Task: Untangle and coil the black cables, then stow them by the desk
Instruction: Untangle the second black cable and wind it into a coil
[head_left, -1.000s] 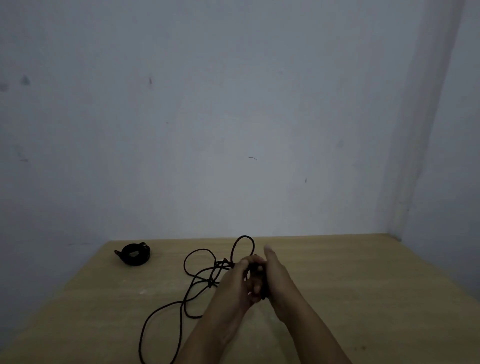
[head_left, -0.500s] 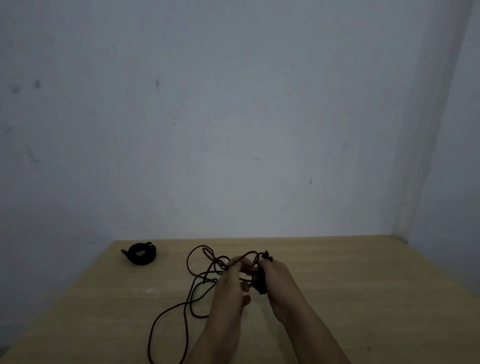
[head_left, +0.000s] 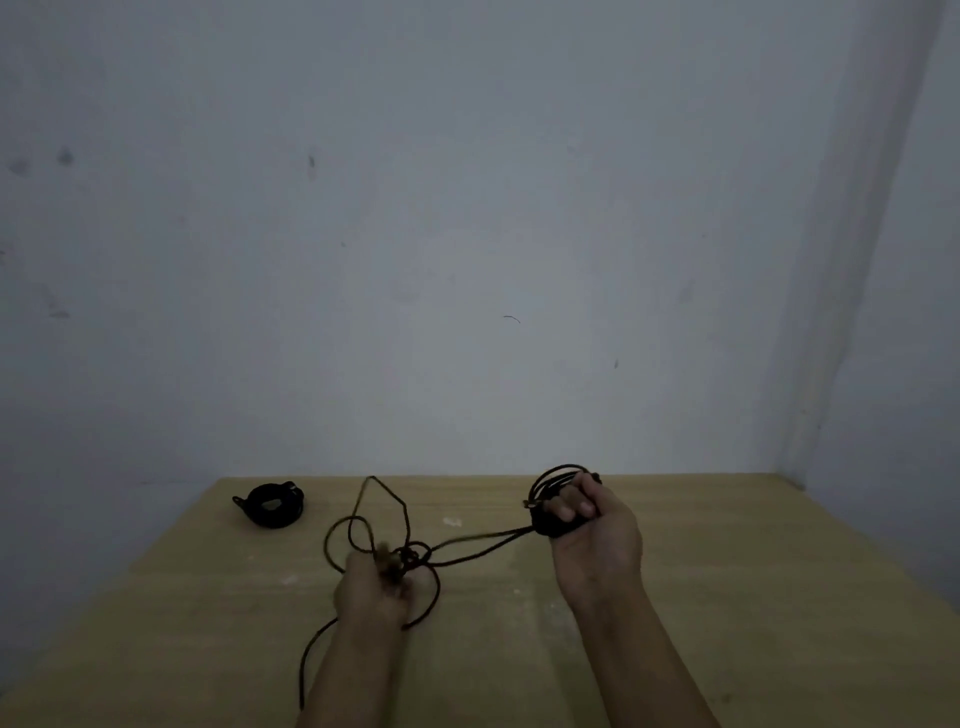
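Observation:
My right hand (head_left: 592, 530) grips a small coil of black cable (head_left: 553, 493), raised at the right of centre. Two strands run from that coil down-left to a tangled knot of black cable (head_left: 413, 556) on the wooden desk (head_left: 727, 597). My left hand (head_left: 371, 587), blurred, pinches the cable at that knot. Loose loops (head_left: 379, 509) lie beyond the knot, and one strand (head_left: 311, 654) trails toward the desk's near edge. A second black cable, wound into a tight coil (head_left: 272, 505), lies at the desk's far left.
A bare grey wall (head_left: 467, 234) stands right behind the desk, with a corner at the far right. The desk's left edge slants toward me beside the wound coil.
My hands have pulled apart: the right moved right and up with the coil, the left moved down-left to the knot. The cable between them is stretched out.

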